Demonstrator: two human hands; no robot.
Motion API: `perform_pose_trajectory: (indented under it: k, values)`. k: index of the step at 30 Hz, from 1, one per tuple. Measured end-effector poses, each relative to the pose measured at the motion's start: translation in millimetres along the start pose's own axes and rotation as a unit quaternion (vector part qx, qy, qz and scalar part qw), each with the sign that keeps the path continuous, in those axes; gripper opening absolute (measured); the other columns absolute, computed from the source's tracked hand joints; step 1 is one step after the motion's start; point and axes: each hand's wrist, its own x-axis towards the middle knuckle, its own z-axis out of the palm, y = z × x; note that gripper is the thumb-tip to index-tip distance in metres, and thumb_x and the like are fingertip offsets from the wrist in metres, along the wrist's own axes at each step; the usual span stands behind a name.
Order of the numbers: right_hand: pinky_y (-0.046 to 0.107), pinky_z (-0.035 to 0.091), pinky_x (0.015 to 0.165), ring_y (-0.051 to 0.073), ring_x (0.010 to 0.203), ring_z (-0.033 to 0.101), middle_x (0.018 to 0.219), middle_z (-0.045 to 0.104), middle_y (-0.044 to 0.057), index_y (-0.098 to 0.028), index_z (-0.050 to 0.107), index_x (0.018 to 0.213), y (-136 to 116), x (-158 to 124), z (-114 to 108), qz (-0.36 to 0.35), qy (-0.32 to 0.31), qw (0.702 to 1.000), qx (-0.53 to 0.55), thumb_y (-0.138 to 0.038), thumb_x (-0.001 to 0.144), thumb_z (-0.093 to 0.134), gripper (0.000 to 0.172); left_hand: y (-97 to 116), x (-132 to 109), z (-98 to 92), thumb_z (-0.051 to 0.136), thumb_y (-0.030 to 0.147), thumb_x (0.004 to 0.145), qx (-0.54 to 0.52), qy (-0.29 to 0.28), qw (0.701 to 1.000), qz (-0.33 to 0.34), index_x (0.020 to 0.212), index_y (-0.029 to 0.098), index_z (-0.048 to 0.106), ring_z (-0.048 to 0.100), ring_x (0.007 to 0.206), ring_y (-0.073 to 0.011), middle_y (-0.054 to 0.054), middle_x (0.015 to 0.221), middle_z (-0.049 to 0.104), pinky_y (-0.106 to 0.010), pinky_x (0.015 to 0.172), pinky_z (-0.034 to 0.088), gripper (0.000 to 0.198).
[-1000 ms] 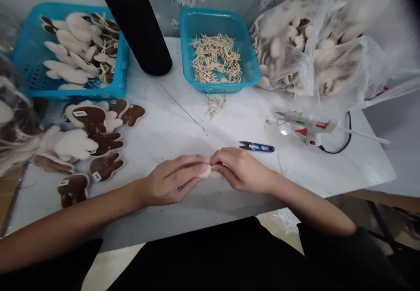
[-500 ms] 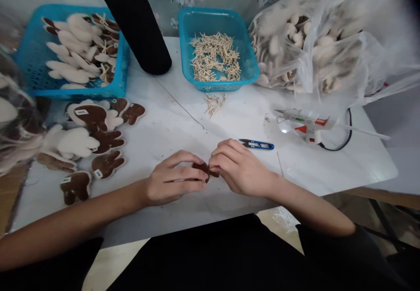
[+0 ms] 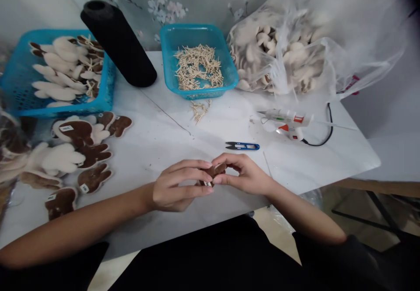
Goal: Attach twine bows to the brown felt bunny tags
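A small brown plush bunny piece point(image 3: 220, 168) with a white label is held between both hands near the table's front edge. My left hand point(image 3: 182, 184) grips it from the left, its fingers laid across the brown side and covering much of it. From the right, my right hand point(image 3: 244, 175) pinches the ear end between thumb and fingers. Just beyond the right hand lie blue-handled thread snips point(image 3: 243, 146). More brown plush pieces point(image 3: 95, 178) with white labels lie left of my left hand, beside cream-white ones point(image 3: 62, 157).
A blue basket point(image 3: 110, 85) of plush pieces and a black bottle point(image 3: 131, 54) stand at the back left. Behind the hands, a blue bin point(image 3: 231, 78) holds small cream bows, with several loose bows point(image 3: 199, 110) in front. A glue gun point(image 3: 288, 122) lies right, before a plastic bag point(image 3: 282, 54) of plush parts.
My right hand has turned and changed its grip on the plush piece, its thumb now showing below. More of the brown piece and its label show. The whole view has shifted.
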Motion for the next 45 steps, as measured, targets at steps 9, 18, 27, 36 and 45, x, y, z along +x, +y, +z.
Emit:
perform_pose_trajectory:
  k: [9, 18, 27, 36, 45]
  values:
    - [0.027, 0.046, 0.066, 0.013, 0.072, 0.057, 0.082, 0.061, 0.002, -0.019, 0.055, 0.094, 6, -17, -20, -0.023, 0.16, 0.972, -0.172, -0.035, 0.083, 0.06, 0.021, -10, 29, 30.0, 0.066, 0.022, 0.077, -0.226, -0.052, 0.872, -0.431, 0.093, 0.016, 0.062, 0.065, 0.073, -0.015, -0.005, 0.08, 0.067, -0.027, 0.065, 0.055, 0.017]
    - [0.045, 0.039, 0.082, 0.026, 0.091, 0.045, 0.098, 0.046, 0.011, -0.014, 0.043, 0.108, 71, -85, -120, 0.263, 0.575, 0.685, -0.361, -0.064, 0.055, 0.069, 0.077, -58, 35, 31.7, 0.074, 0.027, 0.066, -0.303, 0.068, 0.747, -0.588, 0.084, 0.015, 0.056, 0.067, 0.09, -0.0204, -0.008, 0.095, 0.07, -0.035, 0.083, 0.051, 0.029]
    - [0.054, 0.033, 0.085, 0.038, 0.105, 0.043, 0.103, 0.057, 0.018, -0.014, 0.058, 0.096, 75, -65, -134, 0.325, 0.42, 0.713, -0.457, -0.073, 0.064, 0.053, 0.067, -56, 26, 18.5, 0.078, 0.03, 0.063, -0.302, 0.106, 0.699, -0.64, 0.084, 0.014, 0.06, 0.069, 0.074, -0.0176, -0.004, 0.077, 0.071, -0.03, 0.073, 0.056, 0.032]
    - [0.054, 0.027, 0.096, 0.04, 0.119, 0.036, 0.116, 0.052, 0.021, -0.014, 0.048, 0.118, 78, -90, -122, 0.258, 0.48, 0.715, -0.437, -0.06, 0.065, 0.063, 0.072, -102, 47, 35.3, 0.079, 0.024, 0.062, -0.332, 0.136, 0.698, -0.62, 0.082, 0.013, 0.057, 0.067, 0.065, -0.0133, -0.005, 0.079, 0.069, -0.025, 0.062, 0.058, 0.031]
    - [0.031, 0.041, 0.065, 0.014, 0.066, 0.041, 0.077, 0.035, -0.003, -0.023, 0.035, 0.084, 58, -70, -67, 0.031, 0.691, 0.667, -0.278, -0.05, 0.065, 0.071, 0.049, -88, 42, 28.1, 0.077, 0.028, 0.065, -0.332, 0.084, 0.713, -0.612, 0.084, 0.014, 0.056, 0.064, 0.057, -0.0101, -0.002, 0.074, 0.068, -0.023, 0.06, 0.057, 0.031]
